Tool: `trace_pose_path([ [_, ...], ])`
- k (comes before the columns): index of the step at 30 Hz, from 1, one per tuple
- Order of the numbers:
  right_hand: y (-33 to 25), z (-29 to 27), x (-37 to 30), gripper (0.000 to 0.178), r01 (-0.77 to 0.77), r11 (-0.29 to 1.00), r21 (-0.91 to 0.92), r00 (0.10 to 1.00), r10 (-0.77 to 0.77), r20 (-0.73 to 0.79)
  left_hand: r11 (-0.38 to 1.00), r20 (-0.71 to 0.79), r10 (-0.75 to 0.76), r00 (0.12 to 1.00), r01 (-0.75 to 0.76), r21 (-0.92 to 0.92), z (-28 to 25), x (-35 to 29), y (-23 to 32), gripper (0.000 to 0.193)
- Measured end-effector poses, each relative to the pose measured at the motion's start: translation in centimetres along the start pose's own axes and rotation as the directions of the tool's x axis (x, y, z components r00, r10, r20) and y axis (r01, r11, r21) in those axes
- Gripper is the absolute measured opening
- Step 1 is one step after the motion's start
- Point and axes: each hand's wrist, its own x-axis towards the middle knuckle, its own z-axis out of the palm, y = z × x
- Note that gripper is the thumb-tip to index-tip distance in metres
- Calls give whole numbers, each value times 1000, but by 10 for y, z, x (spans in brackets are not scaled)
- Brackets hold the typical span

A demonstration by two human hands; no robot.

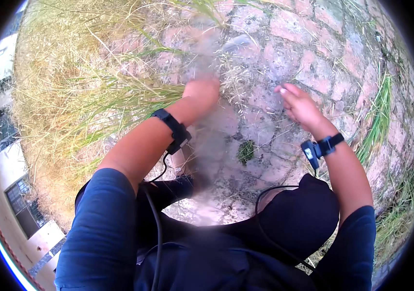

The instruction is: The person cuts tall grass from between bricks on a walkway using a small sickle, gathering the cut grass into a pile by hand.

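Observation:
My left hand (pixel 202 93) is closed around a bunch of long grass (pixel 161 97), green stems running out to its left. Dry, pale seed heads (pixel 234 80) show just right of that fist. A blurred grey smear crosses the view there and partly hides the fingers. Apart from it, over the paving on the right, is my right hand (pixel 304 107). Its thumb and fingers are drawn together, and whatever they pinch, if anything, is too small to make out. Beyond both hands lies a pale, curved, blurred shape (pixel 238 42) whose kind I cannot tell.
Weathered reddish brick paving (pixel 313 72) spreads ahead. Tall dry grass (pixel 56 97) fills the left side. A small green weed (pixel 246 152) grows between bricks near my knees. Loose green grass (pixel 380 116) lies at the right. A pale building wall (pixel 3 160) stands far left.

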Motion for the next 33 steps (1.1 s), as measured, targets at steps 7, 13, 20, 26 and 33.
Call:
trace_pose_path([
  [7, 40, 21, 35, 26, 149, 917, -369, 988, -123, 91, 989, 199, -71, 977, 95, -112, -15, 5, -5, 18],
  [13, 39, -38, -45, 26, -125, 977, -173, 981, 148, 127, 991, 162, -28, 986, 48, -122, -17, -18, -13, 29],
  [20, 11, -11, -35, 26, -86, 993, -79, 996, 88, 10, 981, -191, 167, 967, -143, 133, 6, -36, 4, 18],
  [26, 19, 29, 24, 24, 54, 933, -357, 992, -10, 124, 984, 221, -152, 963, 168, -54, 1, -24, -2, 34],
  [33, 7, 17, 5, 24, -64, 959, -275, 988, 100, 118, 964, 256, -248, 934, 264, -32, 15, -39, -18, 23],
])
